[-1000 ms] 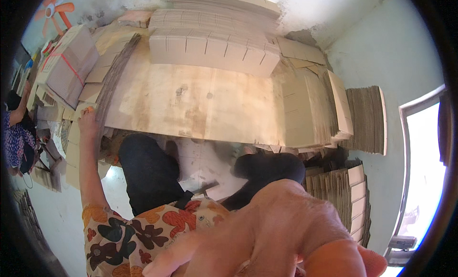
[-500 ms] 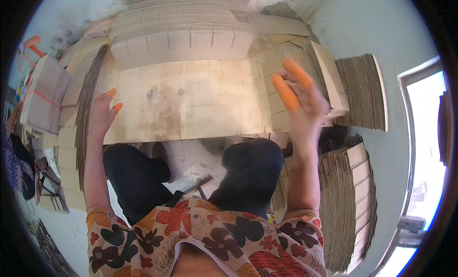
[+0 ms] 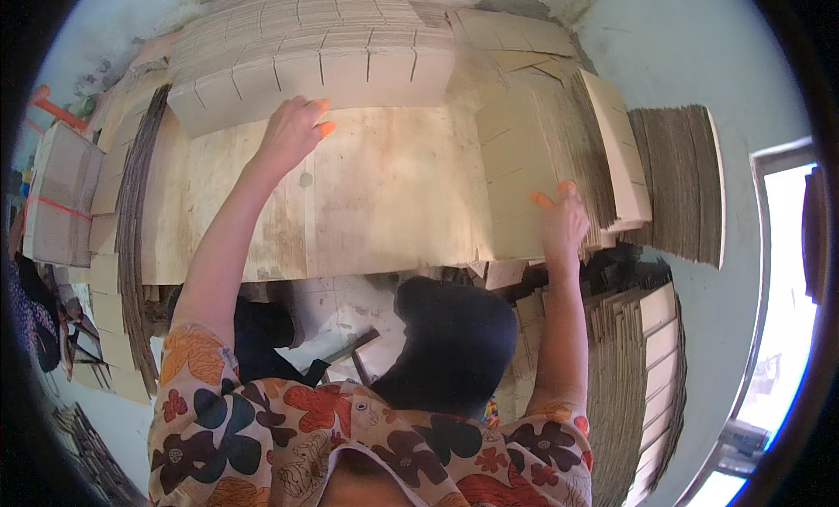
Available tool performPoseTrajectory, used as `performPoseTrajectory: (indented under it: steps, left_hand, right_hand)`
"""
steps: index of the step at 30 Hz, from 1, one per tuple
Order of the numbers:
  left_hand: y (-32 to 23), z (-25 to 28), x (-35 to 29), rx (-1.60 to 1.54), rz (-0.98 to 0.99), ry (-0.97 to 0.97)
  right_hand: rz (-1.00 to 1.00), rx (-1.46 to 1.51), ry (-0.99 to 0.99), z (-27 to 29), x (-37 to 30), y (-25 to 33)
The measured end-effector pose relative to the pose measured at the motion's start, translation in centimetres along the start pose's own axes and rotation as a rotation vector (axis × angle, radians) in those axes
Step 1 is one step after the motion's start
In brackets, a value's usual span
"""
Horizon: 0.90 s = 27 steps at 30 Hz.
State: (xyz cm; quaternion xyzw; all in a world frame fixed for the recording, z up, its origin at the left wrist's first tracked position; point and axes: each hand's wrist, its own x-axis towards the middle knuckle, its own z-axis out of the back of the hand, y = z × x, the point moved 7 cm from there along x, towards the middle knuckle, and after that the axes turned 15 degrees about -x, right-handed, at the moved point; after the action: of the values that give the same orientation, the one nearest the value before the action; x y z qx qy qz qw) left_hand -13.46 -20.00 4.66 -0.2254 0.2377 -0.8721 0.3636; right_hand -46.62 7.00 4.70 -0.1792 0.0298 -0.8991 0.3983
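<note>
My left hand (image 3: pixel 297 135) reaches over the wooden board (image 3: pixel 367 192), close to the front face of a long row of slotted cardboard strips (image 3: pixel 350 74). Orange covers wrap its thumb and a fingertip, which are apart with nothing visible between them. To the right, my right hand (image 3: pixel 565 223) is over a spread pile of slotted cardboard pieces (image 3: pixel 516 170). Its orange-covered thumb and finger are slightly parted at the pile's surface, and no piece is seen lifted in them. Whether the fingertips touch the cardboard is hard to tell.
Upright cardboard bundles (image 3: pixel 680 179) line the right wall, with more stacked cardboard (image 3: pixel 625 376) below them. Along the board's left edge runs another cardboard stack (image 3: pixel 140 192). A carton with a red band (image 3: pixel 61 197) stands at the far left. My knees are under the board's front edge.
My left hand has moved right and away from me, from the board's left edge to the back row. My right hand has come down onto the right-hand cardboard pile. The view has shifted slightly.
</note>
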Motion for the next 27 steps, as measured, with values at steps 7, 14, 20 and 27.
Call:
performPoseTrajectory:
  steps: [7, 14, 20, 27]
  left_hand:
    - [-1.6, -2.1, 8.1, 0.040, -0.229, -0.180]
    - [-1.2, -5.8, 13.1, 0.253, -0.213, -0.072]
    - [-1.4, -5.4, 13.6, 0.160, -0.297, -0.128]
    - [-2.8, -5.2, 10.8, 0.182, -0.524, -0.118]
  right_hand:
    - [-0.322, 0.202, -0.025, 5.9, -0.3, 0.0]
    - [-0.137, 0.618, -0.316, 9.7, 2.9, 6.7]
    - [-0.022, 0.727, -0.304, 9.9, 4.8, 12.2]
    - [0.058, 0.626, -0.278, 9.6, 5.1, 15.2]
